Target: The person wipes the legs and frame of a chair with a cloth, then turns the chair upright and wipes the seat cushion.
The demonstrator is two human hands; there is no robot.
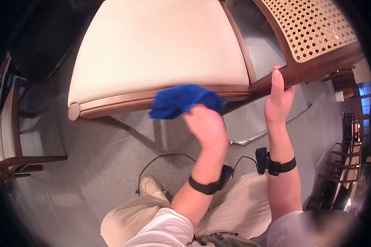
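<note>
Left hand (206, 127) closed on cloth (181, 101) at front edge of chair (152, 49), near its corner; right hand (278, 101) wrapped round frame (317, 66). Risk: right grip slips, chair probably tips.

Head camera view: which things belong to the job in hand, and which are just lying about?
In use: blue cloth, bunched in the left hand; wooden chair frame, gripped by the right hand.
Lying about: second chair at far left; clear floor mat; black cable.
</note>
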